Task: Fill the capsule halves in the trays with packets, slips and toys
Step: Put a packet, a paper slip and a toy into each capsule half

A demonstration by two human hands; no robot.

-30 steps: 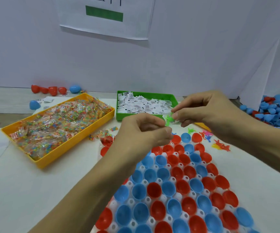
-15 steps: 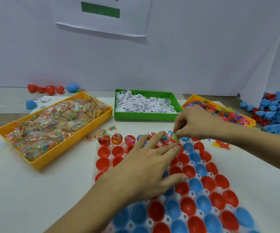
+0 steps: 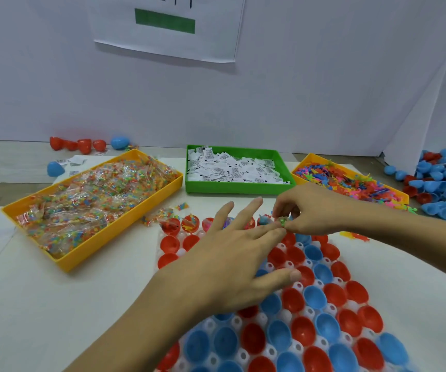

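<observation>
Right hand (image 3: 313, 213) pinches a small green toy (image 3: 282, 220) at 12 o'clock of the capsule tray (image 3: 307, 264); left hand (image 3: 232, 261) spread flat, empty; toy likely light, flexible, pinch mid-body.

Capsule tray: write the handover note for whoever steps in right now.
Left hand: open, fingers spread flat over the capsule tray, steadying it.
Right hand: pinching a small green toy over the far row of the tray.
Supplies along the far side: packets in the left yellow tray, slips in the green tray, toys in the right yellow tray.
Done: only some far-row halves hold contents.
Left: set down the green toy, then fill every other red and blue half, all nearer rows being empty.
</observation>
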